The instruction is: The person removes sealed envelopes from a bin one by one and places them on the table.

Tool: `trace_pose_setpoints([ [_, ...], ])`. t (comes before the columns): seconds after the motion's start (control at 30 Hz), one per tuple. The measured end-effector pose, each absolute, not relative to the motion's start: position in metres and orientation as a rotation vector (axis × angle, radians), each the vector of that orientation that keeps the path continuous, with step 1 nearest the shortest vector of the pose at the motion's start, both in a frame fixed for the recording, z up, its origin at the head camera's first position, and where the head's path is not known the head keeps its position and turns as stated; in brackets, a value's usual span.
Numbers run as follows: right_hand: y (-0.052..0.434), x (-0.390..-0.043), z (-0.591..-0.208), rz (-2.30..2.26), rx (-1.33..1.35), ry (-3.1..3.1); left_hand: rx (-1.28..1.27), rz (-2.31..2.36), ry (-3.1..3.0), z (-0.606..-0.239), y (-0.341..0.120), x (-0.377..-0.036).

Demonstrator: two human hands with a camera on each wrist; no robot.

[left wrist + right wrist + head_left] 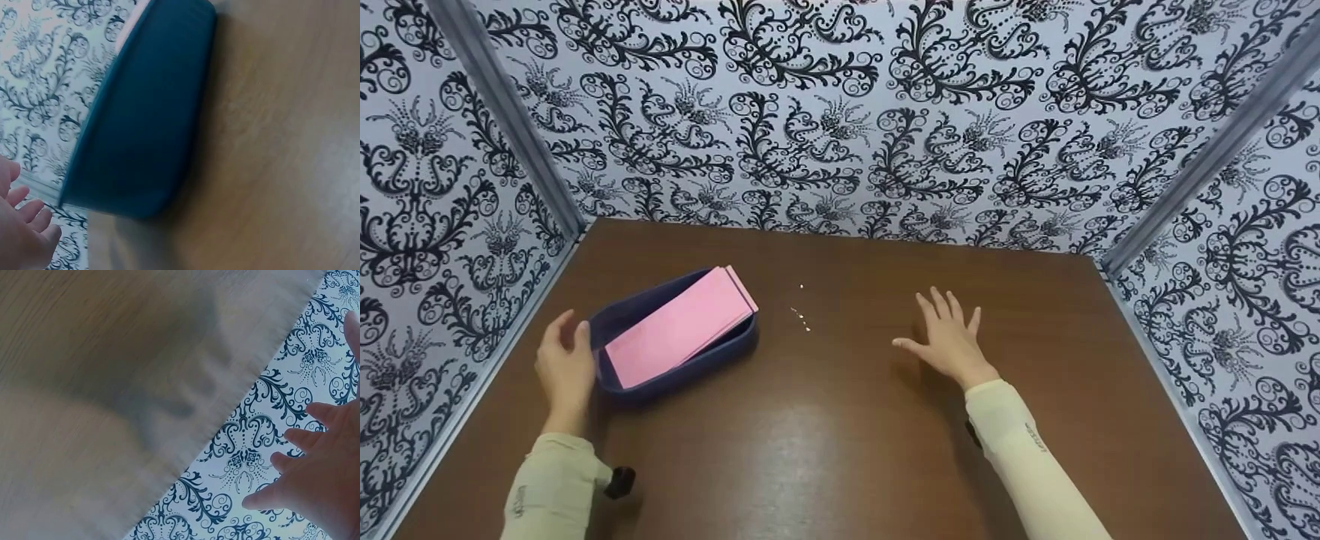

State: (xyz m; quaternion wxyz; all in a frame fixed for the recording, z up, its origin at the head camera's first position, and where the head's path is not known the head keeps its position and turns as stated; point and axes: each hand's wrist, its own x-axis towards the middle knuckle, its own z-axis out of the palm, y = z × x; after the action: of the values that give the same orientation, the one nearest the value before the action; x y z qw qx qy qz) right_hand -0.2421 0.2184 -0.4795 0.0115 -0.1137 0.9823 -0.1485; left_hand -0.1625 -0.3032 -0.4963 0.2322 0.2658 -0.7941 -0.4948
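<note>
Tray (675, 371) of dark blue plastic sits on the brown bench (847, 450), just right of the left hand (564, 367). That hand stands on edge beside the tray's near left corner, its grip relaxed and part-open, fingers loosely bent and holding nothing; whether the fingertips touch the tray wall cannot be told. From the left wrist view the tray's outer wall (146, 124) fills the middle, with the fingers (25, 225) low in the corner, apart from it.

A pink pad of paper (679, 326) lies in the tray, its long axis running from near left to far right, the far end propped over the tray's far rim and pointing toward the back wall. The tray's own long axis runs the same diagonal way.

The right hand (949, 337) hovers flat over bare bench, well to the right of the tray, grip wide, fingers (304, 439) spread and straight, holding nothing. A few small white specks (802, 319) lie between the tray and this hand.
</note>
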Motion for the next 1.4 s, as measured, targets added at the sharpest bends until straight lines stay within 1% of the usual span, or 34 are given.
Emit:
trace_pose_setpoints([
  [0.17, 0.215, -0.242, -0.479, -0.481, -0.364, 3.055, 0.749, -1.364, -2.201, -0.509, -0.302, -0.163],
  [0.37, 0.209, -0.243, -0.477, -0.534, -0.420, 3.067, 0.718, -1.441, -2.198, -0.515, -0.298, -0.163],
  [0.57, 0.197, -0.244, -0.478, -0.585, -0.491, 3.070, 0.759, -1.424, -2.229, -0.521, -0.295, -0.163],
  [0.93, 0.174, -0.244, -0.481, -0.613, -0.556, 3.042, 0.795, -1.375, -2.274, -0.521, -0.290, -0.164],
  [1.4, 0.136, -0.241, -0.485, -0.769, -0.723, 2.974, 0.812, -1.333, -2.305, -0.525, -0.291, -0.166],
])
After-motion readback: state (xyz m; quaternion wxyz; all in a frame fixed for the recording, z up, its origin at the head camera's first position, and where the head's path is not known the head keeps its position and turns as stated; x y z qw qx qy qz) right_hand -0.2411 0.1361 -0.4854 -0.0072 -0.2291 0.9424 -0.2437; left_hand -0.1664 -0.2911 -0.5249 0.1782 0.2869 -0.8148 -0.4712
